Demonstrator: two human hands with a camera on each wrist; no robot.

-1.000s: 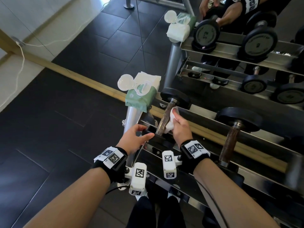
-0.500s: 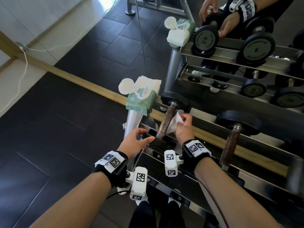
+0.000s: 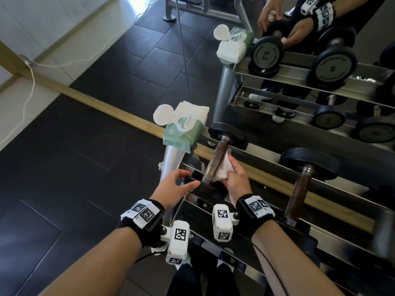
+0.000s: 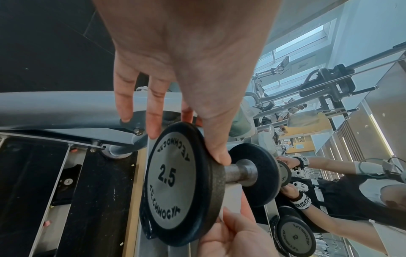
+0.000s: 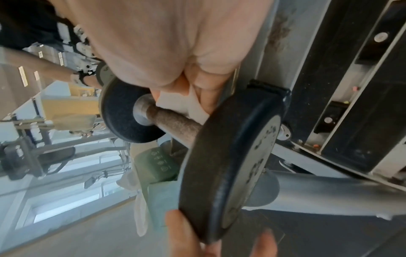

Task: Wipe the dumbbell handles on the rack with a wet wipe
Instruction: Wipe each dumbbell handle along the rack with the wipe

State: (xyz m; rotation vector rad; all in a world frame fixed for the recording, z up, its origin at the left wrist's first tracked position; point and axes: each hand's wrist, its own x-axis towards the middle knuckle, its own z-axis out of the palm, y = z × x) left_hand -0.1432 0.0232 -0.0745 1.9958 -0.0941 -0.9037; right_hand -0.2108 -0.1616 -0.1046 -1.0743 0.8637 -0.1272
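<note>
White wet wipe (image 3: 222, 170) — right hand (image 3: 236, 181) pinches it against handle (image 3: 215, 162).

Dark tiled floor (image 3: 64, 167) meets a wood-edged wall mirror (image 3: 149, 50).

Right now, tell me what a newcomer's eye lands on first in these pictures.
First, the right hand pressing a white wet wipe against the rusty-brown handle of the 2.5 dumbbell at the rack's left end, while the left hand steadies its near plate. Next, the open green wipes pack perched on the rack's end post, and the mirror behind, doubling everything.
</note>
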